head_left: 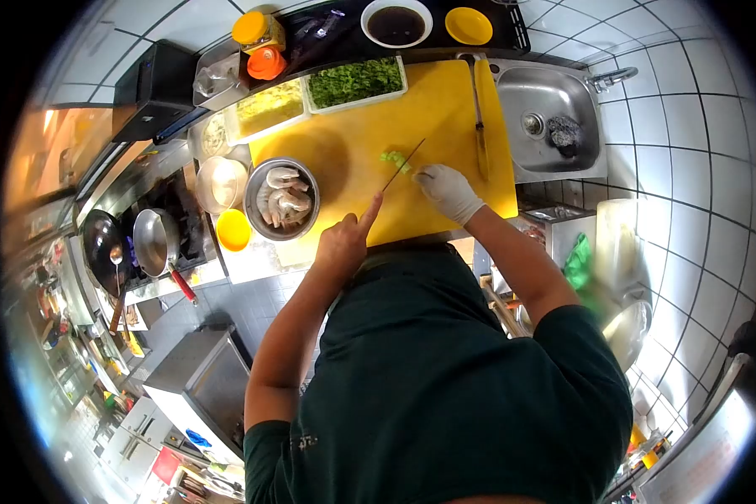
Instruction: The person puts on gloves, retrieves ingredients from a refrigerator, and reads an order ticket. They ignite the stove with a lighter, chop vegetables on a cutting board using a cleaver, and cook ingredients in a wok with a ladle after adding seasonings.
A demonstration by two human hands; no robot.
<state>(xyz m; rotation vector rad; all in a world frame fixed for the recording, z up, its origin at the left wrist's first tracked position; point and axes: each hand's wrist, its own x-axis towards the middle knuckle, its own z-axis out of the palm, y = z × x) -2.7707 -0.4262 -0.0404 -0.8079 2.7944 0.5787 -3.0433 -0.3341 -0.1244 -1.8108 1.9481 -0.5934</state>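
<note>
My left hand [343, 245] is closed round the handle of a kitchen knife [405, 163], index finger stretched along its spine. The narrow blade points up and to the right over a yellow cutting board [357, 197]. Small pieces of chopped green vegetable [395, 160] lie against the blade. Just right of the knife, my right hand [448, 191], in a white glove, rests on the board with its fingers curled. What its fingertips press on, if anything, is hidden. Left of my hands stands a metal bowl of raw shrimp [284, 202].
Containers of chopped greens [354, 84] and yellow shreds [269, 109] line the board's far edge. A long knife-like tool [480, 118] lies at right, beside the sink [554, 92]. A bowl of dark liquid [396, 25] stands behind. Pans [154, 241] sit at left.
</note>
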